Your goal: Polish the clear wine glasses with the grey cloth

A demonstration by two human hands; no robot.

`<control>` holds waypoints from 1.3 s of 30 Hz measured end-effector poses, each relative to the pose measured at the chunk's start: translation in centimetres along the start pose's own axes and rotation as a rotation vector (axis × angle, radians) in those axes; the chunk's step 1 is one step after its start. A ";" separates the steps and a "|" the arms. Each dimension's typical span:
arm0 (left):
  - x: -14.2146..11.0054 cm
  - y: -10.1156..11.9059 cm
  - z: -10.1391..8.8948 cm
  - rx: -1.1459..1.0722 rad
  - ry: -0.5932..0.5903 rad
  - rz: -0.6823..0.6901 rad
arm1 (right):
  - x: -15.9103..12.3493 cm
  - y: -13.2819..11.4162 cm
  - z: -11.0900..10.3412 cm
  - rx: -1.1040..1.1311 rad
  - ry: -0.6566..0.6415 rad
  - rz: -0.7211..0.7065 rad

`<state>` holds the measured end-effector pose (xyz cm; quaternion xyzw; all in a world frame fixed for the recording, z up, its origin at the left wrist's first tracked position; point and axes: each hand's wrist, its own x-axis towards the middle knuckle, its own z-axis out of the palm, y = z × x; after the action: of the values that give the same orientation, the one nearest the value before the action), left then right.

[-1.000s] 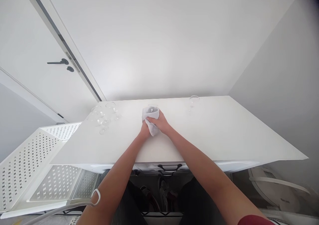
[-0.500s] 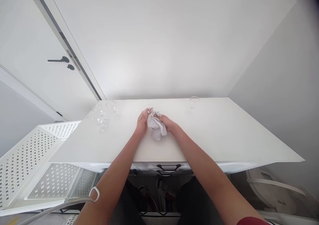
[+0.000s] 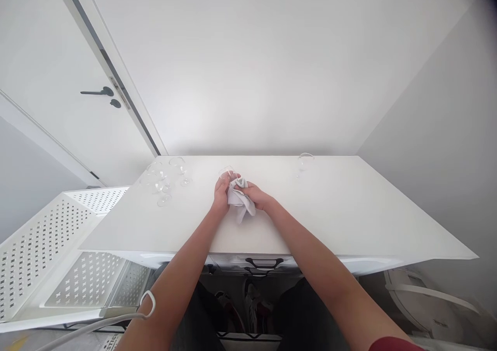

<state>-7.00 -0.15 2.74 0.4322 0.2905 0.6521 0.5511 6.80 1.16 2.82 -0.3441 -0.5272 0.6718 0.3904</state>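
Observation:
My left hand (image 3: 222,189) is closed around a clear stemmed glass (image 3: 228,172), whose rim shows above the fingers. Bunched against the lower part of that glass is a pale grey-white cloth (image 3: 241,201), gripped by my right hand (image 3: 257,194). The cloth hides the stem and foot. Both hands are close together over the middle of the white cabinet top (image 3: 330,211). Several clear stemmed glasses (image 3: 165,177) stand grouped at the left of the top, and a single stemmed glass (image 3: 305,163) stands at the back, right of my hands.
A white wall (image 3: 264,82) rises behind the cabinet top. On the left are a white door with a dark handle (image 3: 97,91) and white perforated panels (image 3: 42,247). A drawer handle (image 3: 264,263) juts from the front, and a pale cable (image 3: 116,317) runs by my left forearm.
My hands have shifted slightly left, with the cloth now lower on the glass and the glass's rim more visible. The camera view has tilted a little.

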 end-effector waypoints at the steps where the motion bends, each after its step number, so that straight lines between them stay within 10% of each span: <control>1: 0.0 0.0 0.1 0.010 0.008 0.012 | 0.0 0.0 0.0 -0.082 0.047 -0.045; 19: 0.2 -0.7 0.1 0.174 0.112 0.033 | -0.2 0.0 0.4 0.186 -0.100 0.180; 24: 0.3 -0.6 0.0 0.168 0.119 0.069 | -0.2 -0.3 0.9 -0.049 0.065 -0.028; 29: 0.3 -0.9 0.0 0.128 0.132 0.040 | -0.3 -0.2 0.7 0.269 -0.029 0.193; 36: 1.6 -0.5 -0.4 0.062 0.321 0.145 | 0.9 -0.5 -1.4 0.378 0.495 -0.127; 39: 1.8 -0.2 -0.5 0.055 0.416 0.167 | 0.5 -0.9 -1.3 0.341 0.396 -0.174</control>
<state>-7.35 1.64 2.78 0.3260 0.3785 0.7624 0.4113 7.80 2.30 3.38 -0.3514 -0.3475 0.6344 0.5944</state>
